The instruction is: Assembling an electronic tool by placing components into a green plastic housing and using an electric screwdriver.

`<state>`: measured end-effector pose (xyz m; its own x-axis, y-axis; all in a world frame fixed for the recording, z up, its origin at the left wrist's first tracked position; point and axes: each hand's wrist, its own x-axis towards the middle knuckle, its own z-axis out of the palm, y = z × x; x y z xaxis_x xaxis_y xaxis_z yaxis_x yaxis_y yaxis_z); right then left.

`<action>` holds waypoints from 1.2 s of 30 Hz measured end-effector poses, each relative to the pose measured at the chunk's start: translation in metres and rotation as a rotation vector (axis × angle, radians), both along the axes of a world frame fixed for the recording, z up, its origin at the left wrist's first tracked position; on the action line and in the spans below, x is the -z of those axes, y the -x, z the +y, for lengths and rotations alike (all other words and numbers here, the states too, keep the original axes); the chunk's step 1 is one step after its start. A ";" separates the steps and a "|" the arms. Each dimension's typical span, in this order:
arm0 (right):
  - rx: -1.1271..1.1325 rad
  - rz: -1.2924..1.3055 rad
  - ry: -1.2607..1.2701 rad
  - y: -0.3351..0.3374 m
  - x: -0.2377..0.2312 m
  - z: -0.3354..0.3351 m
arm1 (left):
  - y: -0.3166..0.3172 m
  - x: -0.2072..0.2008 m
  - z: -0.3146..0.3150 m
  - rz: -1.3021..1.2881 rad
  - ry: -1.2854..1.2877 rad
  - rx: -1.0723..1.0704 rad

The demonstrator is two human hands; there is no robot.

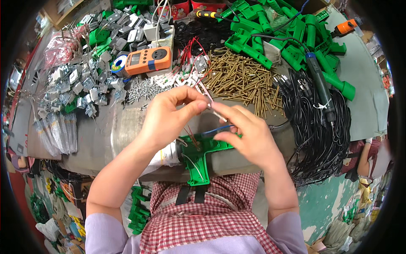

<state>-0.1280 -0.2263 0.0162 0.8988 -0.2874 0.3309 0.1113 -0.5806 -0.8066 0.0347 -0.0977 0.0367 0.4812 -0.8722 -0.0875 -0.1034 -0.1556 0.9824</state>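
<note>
My left hand (172, 111) is closed in a pinch, thumb against forefinger, on a thin pale wire-like piece (204, 89). Beside it, the fingers of my right hand (247, 132) grip the lower end of the same piece, which looks white there; exactly what it is, I cannot make out. Below both hands a green plastic shell half (198, 168), shaped like a pistol grip, lies at the table's near edge. Red and white wires lie in it. A blue cord (218, 129) runs from the shell under my right hand.
Brass-coloured screws (243, 80) are heaped beyond my hands, beside small silver screws (144, 89). An orange multimeter (148, 60) stands among grey metal parts (82, 84). Green shells (292, 42) fill the far right. An electric screwdriver (318, 80) lies over black cables (302, 114).
</note>
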 end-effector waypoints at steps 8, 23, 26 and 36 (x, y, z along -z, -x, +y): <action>0.348 -0.169 0.238 -0.011 -0.005 0.016 | 0.008 0.008 -0.001 0.211 0.357 -0.176; 0.141 0.105 -0.051 -0.007 -0.020 0.013 | 0.009 -0.008 0.026 -1.287 0.422 -0.155; 0.097 0.142 -0.128 -0.008 -0.004 -0.001 | 0.019 0.001 0.057 -1.265 0.305 -0.051; 0.011 0.392 -0.177 -0.018 0.002 0.026 | 0.056 0.022 0.080 -1.397 -0.173 0.625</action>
<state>-0.1101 -0.2001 0.0142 0.9434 -0.3190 -0.0904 -0.2286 -0.4287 -0.8740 -0.0210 -0.0173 0.0147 -0.1638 -0.9864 -0.0104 -0.9862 0.1635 0.0243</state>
